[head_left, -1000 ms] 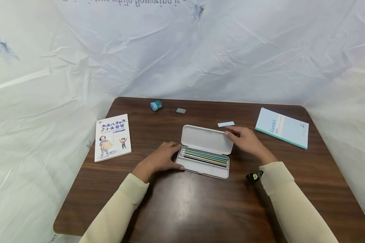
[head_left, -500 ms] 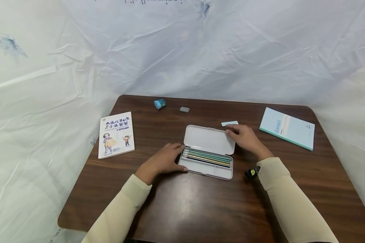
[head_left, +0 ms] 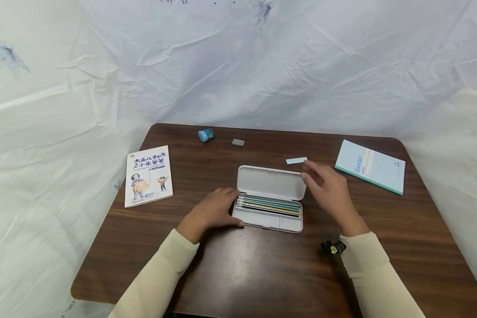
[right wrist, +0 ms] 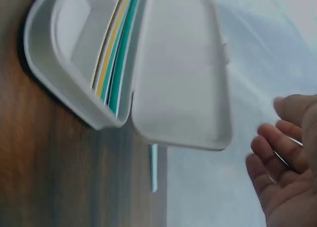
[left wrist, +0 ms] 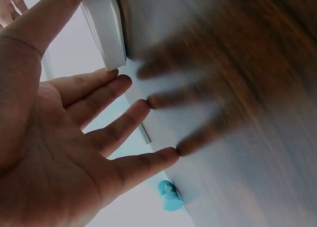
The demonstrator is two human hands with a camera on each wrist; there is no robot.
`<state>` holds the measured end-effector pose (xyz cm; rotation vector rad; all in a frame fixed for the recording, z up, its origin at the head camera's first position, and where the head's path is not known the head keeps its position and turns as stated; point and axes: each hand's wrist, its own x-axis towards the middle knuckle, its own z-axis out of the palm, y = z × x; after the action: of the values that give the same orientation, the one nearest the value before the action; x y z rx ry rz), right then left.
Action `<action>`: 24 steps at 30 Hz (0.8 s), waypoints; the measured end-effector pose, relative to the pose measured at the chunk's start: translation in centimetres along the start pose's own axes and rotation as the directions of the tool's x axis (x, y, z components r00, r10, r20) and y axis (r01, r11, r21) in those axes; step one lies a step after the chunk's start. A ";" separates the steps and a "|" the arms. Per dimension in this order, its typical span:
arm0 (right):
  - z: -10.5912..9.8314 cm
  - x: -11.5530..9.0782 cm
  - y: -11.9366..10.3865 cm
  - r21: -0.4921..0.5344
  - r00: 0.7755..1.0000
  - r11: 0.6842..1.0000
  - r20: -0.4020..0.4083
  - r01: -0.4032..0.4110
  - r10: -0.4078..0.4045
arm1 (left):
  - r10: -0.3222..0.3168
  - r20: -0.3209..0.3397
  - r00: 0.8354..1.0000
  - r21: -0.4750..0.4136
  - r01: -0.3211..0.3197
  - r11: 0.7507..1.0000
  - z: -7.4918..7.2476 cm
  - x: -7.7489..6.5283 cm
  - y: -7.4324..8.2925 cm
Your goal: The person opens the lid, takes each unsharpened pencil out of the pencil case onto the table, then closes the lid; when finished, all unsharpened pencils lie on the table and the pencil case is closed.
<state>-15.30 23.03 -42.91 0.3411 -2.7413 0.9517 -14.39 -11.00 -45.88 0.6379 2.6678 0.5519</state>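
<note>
A white pencil case (head_left: 258, 218) lies with its lid (head_left: 271, 182) raised at the middle of the table. Several pencils (head_left: 268, 206), green, yellow and dark, fill its rear compartment. My left hand (head_left: 210, 211) spans the left end of the case, thumb at the front and fingers behind. In the left wrist view that hand's fingers are spread and straight, one fingertip touching the case's corner (left wrist: 106, 31). Beside the lid's upper right corner is my right hand (head_left: 331, 190), holding nothing. The right wrist view shows its relaxed fingers (right wrist: 277, 145) apart from the lid.
Behind the case lie a light blue strip (head_left: 296, 160), a grey eraser-like block (head_left: 238, 142) and a small blue container (head_left: 206, 135). A picture-covered book (head_left: 148, 176) lies at left, a Gambit notebook (head_left: 369, 167) at right. White sheeting (head_left: 238, 79) hangs behind the table.
My right hand has come off the lid's corner, its wrist shifting right and toward the body. The left hand stays at the case's left end, and the lid remains raised.
</note>
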 end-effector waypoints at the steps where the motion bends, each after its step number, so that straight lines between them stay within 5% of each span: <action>1: 0.0 -0.6 -0.1 -0.008 1.000 1.000 -0.003 0.024 -0.024 | -0.002 0.000 1.000 -0.002 0.002 1.000 0.0 0.0 0.0; 5: 0.4 -2.4 -0.5 -0.028 0.988 0.996 0.133 0.085 -0.081 | -0.015 -0.003 1.000 -0.011 0.015 1.000 0.1 0.1 0.1; 11: 1.8 -3.4 -0.5 -0.079 0.923 0.997 0.384 0.025 0.007 | -0.032 0.012 0.999 -0.026 0.033 0.999 0.1 0.2 0.1; 24: 3.4 -2.9 -0.6 -0.182 0.873 0.976 0.488 0.123 -0.019 | -0.037 0.020 0.999 -0.022 0.037 0.999 -0.1 0.1 0.2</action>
<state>-12.81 20.81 -45.97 0.7251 -3.2115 0.6109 -14.47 -10.78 -45.74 0.5835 2.6460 0.5619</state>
